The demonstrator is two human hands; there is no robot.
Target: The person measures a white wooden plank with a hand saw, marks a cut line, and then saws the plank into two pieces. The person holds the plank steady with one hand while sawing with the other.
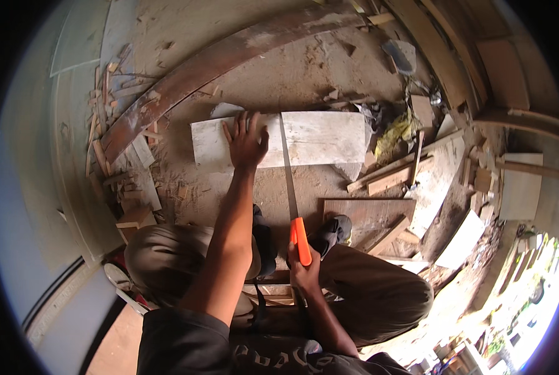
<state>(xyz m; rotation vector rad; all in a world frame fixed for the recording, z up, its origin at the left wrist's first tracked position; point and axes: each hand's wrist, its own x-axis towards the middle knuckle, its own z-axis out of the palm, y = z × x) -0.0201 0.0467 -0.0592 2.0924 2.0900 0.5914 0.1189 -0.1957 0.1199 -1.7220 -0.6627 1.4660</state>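
A whitish, worn board (324,139) lies crosswise in front of me, raised on something near the floor. My left hand (246,140) is spread flat on its left half, fingers apart and pointing to the far edge. In my right hand (304,267) is the orange handle of a hand saw (290,181), with the fingers wrapped round it. The saw's long dark blade runs away from me across the board, a little right of my left hand, its tip at the far edge. How deep the blade sits in the wood I cannot tell.
A long reddish-brown plank (211,65) curves across the floor beyond the board. Wood offcuts (397,178) and a brown panel (367,212) lie to the right, near a yellow crumpled wrapper (395,139). More scraps line the left wall. My shoe (334,232) stands close to the saw handle.
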